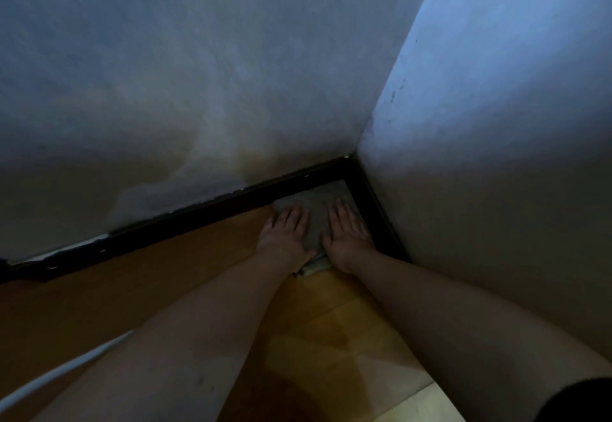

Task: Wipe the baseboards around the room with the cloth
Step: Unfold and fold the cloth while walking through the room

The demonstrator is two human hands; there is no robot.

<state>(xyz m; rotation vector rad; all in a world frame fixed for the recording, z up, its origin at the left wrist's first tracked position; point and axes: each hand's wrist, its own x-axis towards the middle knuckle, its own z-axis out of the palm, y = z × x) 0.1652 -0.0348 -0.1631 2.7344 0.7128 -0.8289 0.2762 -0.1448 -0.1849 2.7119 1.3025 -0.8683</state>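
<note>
Place: a dim corner of a room, where two pale walls meet above a wooden floor (331,329).
Baseboards: a dark baseboard (185,221) runs along the foot of the left wall, and a second dark baseboard (374,208) runs along the foot of the right wall; the two meet in the corner.
Cloth: a grey cloth (318,213) lies flat on the floor, pushed into the corner. Its far edges lie against both baseboards, and its near edge, which looks folded, shows between the two wrists.
Left hand: the left hand (286,234) lies palm down on the left part of the cloth, its fingers straight and a little spread, pointing toward the left baseboard. The grip is not closed; the hand only presses on the cloth.
Right hand: the right hand (347,234) lies palm down on the right part of the cloth, just beside the right baseboard, its fingers straight and pointing toward the corner. Here too the grip is not closed; the flat hand presses the cloth.
Hands together: they lie side by side, apart, with a strip of cloth between them.
Left wall: the wall (198,74) has a yellowish stain above the baseboard, and the paint is chipped along its lower edge.
Other: a white cable (66,372) crosses the lower left corner of the view.
</note>
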